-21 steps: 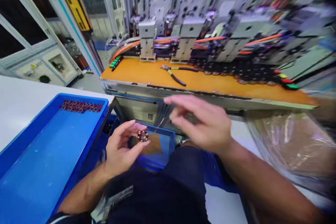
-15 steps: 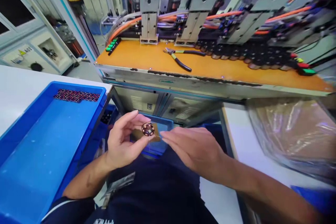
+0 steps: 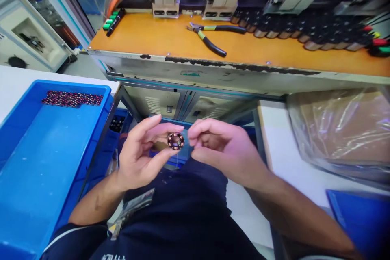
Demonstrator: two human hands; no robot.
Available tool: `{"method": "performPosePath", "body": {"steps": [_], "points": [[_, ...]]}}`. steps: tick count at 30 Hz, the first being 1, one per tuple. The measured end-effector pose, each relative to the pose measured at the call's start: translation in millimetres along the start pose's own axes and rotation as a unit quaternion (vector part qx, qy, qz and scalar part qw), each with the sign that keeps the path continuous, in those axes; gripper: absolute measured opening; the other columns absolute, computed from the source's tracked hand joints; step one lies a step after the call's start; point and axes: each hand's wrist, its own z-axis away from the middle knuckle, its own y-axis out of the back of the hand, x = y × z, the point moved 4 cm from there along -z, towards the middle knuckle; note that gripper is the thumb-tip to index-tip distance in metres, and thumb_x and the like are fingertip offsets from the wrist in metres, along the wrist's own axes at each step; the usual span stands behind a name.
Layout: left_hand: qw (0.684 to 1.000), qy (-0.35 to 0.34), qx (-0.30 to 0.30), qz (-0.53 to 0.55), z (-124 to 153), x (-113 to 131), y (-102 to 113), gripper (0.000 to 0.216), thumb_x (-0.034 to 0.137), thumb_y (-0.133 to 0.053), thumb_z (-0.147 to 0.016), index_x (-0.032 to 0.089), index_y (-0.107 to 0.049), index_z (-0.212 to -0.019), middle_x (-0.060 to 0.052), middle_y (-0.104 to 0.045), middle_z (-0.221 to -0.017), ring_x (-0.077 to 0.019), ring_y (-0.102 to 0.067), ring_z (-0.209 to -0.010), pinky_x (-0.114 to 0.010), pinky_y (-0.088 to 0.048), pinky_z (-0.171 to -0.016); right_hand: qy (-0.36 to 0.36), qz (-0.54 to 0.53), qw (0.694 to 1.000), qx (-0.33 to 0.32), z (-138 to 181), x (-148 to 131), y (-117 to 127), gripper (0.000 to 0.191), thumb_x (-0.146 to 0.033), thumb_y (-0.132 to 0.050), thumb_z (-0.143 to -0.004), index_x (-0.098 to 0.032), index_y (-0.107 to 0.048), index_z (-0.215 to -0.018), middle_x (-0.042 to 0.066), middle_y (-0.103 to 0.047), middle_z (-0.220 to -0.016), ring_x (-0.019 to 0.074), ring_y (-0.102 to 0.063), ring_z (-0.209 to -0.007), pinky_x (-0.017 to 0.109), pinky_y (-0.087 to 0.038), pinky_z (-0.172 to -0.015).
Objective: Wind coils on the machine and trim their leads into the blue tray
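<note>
My left hand (image 3: 137, 158) holds a small ring-shaped motor stator (image 3: 170, 142) between thumb and fingers, with its round face turned up toward me. Copper-coloured windings show around its dark ring. A thin wire hangs below it. Just to the right, my right hand (image 3: 227, 150) has its fingers curled together and the thumb pressed against them, close to the stator but apart from it. Whatever those fingers pinch, perhaps nothing, is too small to see.
On the left stands a blue tray (image 3: 39, 146) with rows of small stators (image 3: 73, 98). Cutting pliers (image 3: 207, 40) and green-marked pens (image 3: 114, 22) lie on the orange machine ledge (image 3: 146, 40), beside many dark cylindrical parts (image 3: 313, 32). A plastic-wrapped carton (image 3: 341, 134) sits at right.
My right hand's outstretched fingers have curled into a pinch beside the stator. My left hand keeps its hold on the stator. The view has tilted downward.
</note>
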Motion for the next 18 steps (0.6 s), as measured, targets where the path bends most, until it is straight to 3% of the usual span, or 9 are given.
{"method": "performPosePath", "body": {"steps": [4,9,12,18], "points": [[1.0,0.007,0.01,0.021,-1,-2,-6,0.087,-0.007,-0.072,-0.073,0.029,-0.041,-0.146,-0.008,-0.067,-0.125,-0.0147,-0.071,-0.103,-0.022,-0.059,-0.089,-0.028,-0.13,0.991,0.007,-8,10,-19,0.024,-0.031,-0.073,-0.084,-0.016,-0.057,-0.073,-0.002,-0.058,-0.068,0.0044,-0.046,-0.052,0.017,-0.038,-0.049],[0.995,0.02,0.07,0.061,-8,-9,-3,0.08,-0.005,-0.077,-0.069,0.028,-0.05,-0.137,-0.002,-0.068,-0.107,-0.0087,-0.071,-0.087,-0.017,-0.059,-0.078,-0.008,-0.213,0.975,0.06,5,35,-30,0.023,-0.034,-0.066,-0.091,-0.018,-0.056,-0.079,-0.004,-0.052,-0.068,0.0043,-0.044,-0.052,0.019,-0.035,-0.051],[0.993,0.033,0.068,0.085,-11,-10,0,0.077,-0.003,-0.076,-0.071,0.028,-0.05,-0.137,-0.003,-0.068,-0.106,-0.0108,-0.07,-0.09,-0.02,-0.06,-0.079,-0.031,-0.203,0.977,0.059,12,41,-29,0.021,-0.034,-0.065,-0.093,-0.018,-0.056,-0.081,-0.004,-0.052,-0.069,0.0048,-0.046,-0.053,0.02,-0.037,-0.052],[0.999,-0.001,-0.001,0.046,-11,-1,-5,0.083,-0.008,-0.072,-0.072,0.027,-0.045,-0.142,-0.006,-0.069,-0.113,-0.0126,-0.071,-0.095,-0.022,-0.06,-0.085,-0.014,-0.129,0.991,0.034,4,16,-17,0.017,-0.026,-0.073,-0.083,-0.018,-0.058,-0.082,-0.002,-0.056,-0.078,0.0079,-0.052,-0.069,0.021,-0.043,-0.065]]}}
